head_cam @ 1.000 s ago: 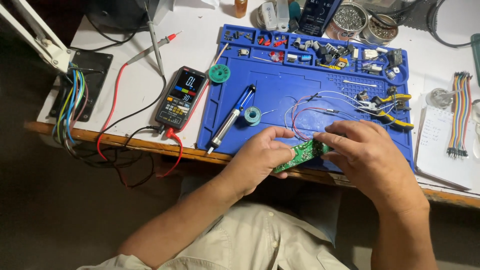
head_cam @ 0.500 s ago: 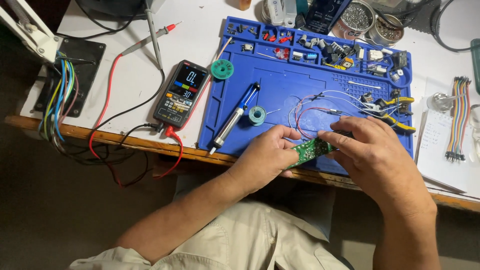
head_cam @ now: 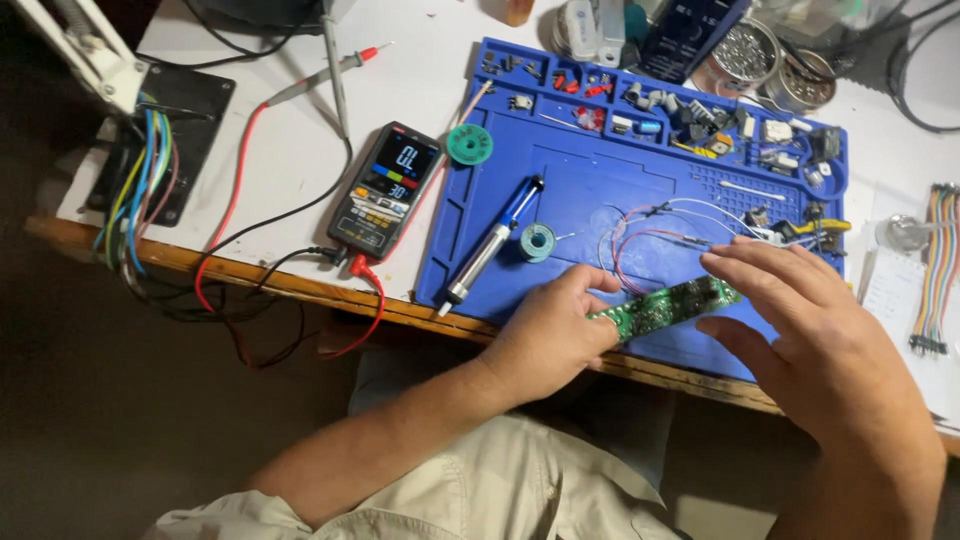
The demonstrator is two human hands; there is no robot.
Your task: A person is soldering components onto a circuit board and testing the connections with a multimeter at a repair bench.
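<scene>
Holding a long green circuit board [head_cam: 665, 308] by one end, the left hand [head_cam: 550, 335] has it pinched between thumb and fingers near the middle bottom of the frame, just over the front edge of the blue work mat [head_cam: 580, 190]. The right hand [head_cam: 810, 330] sits spread open at the board's other end, fingers flat and gripping nothing as far as I can see.

Progress-wise, looks like early-to-middle bench work to me: thin red and white wires [head_cam: 640, 235] lie looped on the mat just above the board, but I can't tell if they're attached to it. The desoldering pump [head_cam: 492, 245] and small solder spool [head_cam: 538, 241] lie unused to the left of centre, and the multimeter [head_cam: 385, 190] is switched on with its probes lying loose.

Containers: the mat's tray slots [head_cam: 640, 95] along the top hold little parts, red bits and capacitors. Two round tins [head_cam: 750, 52] at the upper right hold something silvery, too small to make out.
</scene>
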